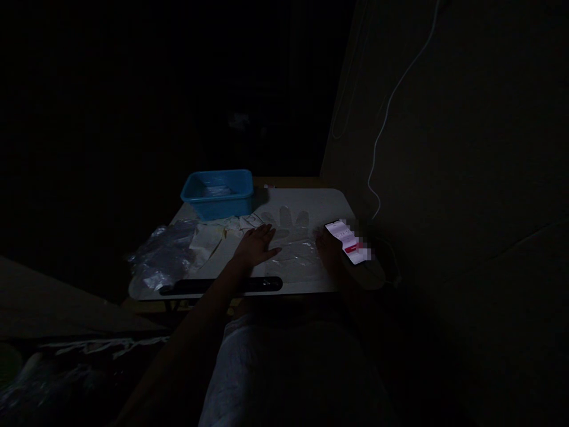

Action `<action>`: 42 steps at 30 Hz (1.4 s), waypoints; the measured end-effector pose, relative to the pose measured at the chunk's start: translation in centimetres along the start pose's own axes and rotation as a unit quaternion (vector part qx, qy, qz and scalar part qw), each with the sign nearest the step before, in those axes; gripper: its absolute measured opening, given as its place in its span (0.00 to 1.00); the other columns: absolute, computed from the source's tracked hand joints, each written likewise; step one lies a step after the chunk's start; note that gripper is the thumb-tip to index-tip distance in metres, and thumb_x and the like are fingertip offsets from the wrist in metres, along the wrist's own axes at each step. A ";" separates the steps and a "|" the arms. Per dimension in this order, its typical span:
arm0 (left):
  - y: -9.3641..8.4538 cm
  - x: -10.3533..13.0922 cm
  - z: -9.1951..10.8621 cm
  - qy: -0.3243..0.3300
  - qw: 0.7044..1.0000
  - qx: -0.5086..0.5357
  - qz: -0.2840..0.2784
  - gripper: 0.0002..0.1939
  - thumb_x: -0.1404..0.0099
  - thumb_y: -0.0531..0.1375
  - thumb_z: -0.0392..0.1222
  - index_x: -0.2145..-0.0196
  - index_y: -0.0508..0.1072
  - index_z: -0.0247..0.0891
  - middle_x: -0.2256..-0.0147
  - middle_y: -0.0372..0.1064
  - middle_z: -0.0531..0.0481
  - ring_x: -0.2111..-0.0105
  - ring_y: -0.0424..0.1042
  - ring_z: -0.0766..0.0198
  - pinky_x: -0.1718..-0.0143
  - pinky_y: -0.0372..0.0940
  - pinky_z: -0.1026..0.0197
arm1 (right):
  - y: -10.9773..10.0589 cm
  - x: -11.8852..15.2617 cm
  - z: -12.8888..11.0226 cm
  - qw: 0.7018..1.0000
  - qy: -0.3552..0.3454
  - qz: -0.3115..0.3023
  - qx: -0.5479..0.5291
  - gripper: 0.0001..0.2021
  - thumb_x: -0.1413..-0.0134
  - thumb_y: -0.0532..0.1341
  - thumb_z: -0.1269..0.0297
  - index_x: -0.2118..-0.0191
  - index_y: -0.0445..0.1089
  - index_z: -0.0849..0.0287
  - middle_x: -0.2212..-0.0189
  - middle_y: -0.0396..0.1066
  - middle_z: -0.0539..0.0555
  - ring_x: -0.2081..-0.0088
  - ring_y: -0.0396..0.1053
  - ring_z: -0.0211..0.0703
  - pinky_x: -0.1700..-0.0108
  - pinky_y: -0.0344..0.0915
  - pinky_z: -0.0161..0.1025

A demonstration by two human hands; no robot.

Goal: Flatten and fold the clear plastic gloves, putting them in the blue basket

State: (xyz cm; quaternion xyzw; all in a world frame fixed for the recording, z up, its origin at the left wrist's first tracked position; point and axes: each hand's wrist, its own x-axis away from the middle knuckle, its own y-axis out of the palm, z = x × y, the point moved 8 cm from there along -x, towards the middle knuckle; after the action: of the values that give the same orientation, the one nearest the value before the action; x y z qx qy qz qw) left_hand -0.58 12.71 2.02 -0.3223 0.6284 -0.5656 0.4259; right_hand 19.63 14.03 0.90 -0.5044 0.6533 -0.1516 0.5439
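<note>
A clear plastic disposable glove (pixel 293 255) lies flat on the table with its fingers pointing away from me. My left hand (pixel 255 246) rests palm down at the glove's left side, fingers stretched out and thumb apart, holding nothing. At the glove's right edge is my right hand (pixel 328 248), in deep shadow beside a lit phone (pixel 351 240). Its fingers are too dark to make out clearly. Left of my left hand lie a crumpled pale sheet (pixel 207 240) and a heap of clear plastic (pixel 162 255).
A blue basket (pixel 226 207) with pale contents stands at the table's back left. The white table (pixel 324 201) has a black slot (pixel 262 284) along its near edge, under my left forearm. A white cable (pixel 386 112) hangs along the right wall. The surroundings are very dark.
</note>
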 end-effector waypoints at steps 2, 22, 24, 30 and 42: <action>-0.1 0.0 0.1 0.003 1.000 0.000 -0.001 0.34 0.39 0.46 0.60 0.42 0.55 0.36 0.40 0.49 0.41 0.40 0.49 0.54 0.44 0.49 0.48 | -0.1 -0.4 0.2 1.000 0.015 0.001 0.001 0.14 0.45 0.50 0.70 0.57 0.68 0.59 0.59 0.72 0.58 0.55 0.68 0.46 0.55 0.64 0.42; -0.4 0.3 0.6 0.013 1.000 0.023 -0.004 0.31 0.38 0.45 0.59 0.42 0.54 0.40 0.40 0.49 0.42 0.40 0.48 0.54 0.44 0.47 0.46 | -1.5 -0.5 -3.7 0.999 0.002 -0.049 -0.020 0.16 0.51 0.52 0.75 0.56 0.69 0.63 0.58 0.70 0.60 0.55 0.66 0.47 0.52 0.62 0.43; -0.3 0.2 0.6 0.012 1.000 0.019 -0.010 0.31 0.38 0.46 0.59 0.42 0.55 0.40 0.40 0.49 0.42 0.40 0.48 0.54 0.44 0.47 0.45 | -1.3 -0.4 -4.9 0.996 -0.050 -0.074 -0.024 0.16 0.50 0.52 0.74 0.56 0.69 0.62 0.58 0.70 0.59 0.55 0.66 0.47 0.51 0.61 0.43; -0.7 0.3 0.5 0.016 0.999 0.020 0.021 0.30 0.37 0.46 0.57 0.43 0.56 0.39 0.40 0.50 0.42 0.41 0.50 0.55 0.44 0.48 0.47 | -1.0 0.5 -7.1 0.979 -0.152 -0.129 -0.039 0.17 0.49 0.52 0.76 0.54 0.69 0.60 0.53 0.69 0.56 0.50 0.63 0.45 0.48 0.58 0.45; -0.3 -0.1 5.2 0.115 0.991 0.063 0.011 0.26 0.33 0.40 0.51 0.42 0.54 0.39 0.40 0.50 0.44 0.40 0.47 0.60 0.41 0.44 0.50 | -0.3 0.6 -6.6 0.981 -0.131 -0.129 -0.059 0.20 0.49 0.51 0.74 0.50 0.65 0.60 0.49 0.65 0.59 0.46 0.61 0.45 0.44 0.54 0.49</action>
State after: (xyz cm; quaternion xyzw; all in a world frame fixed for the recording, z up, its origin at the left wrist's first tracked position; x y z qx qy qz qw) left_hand 4.11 10.53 2.35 -0.2206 0.6396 -0.6330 0.3762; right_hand 14.17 11.11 3.18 -0.6308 0.5137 -0.1142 0.5702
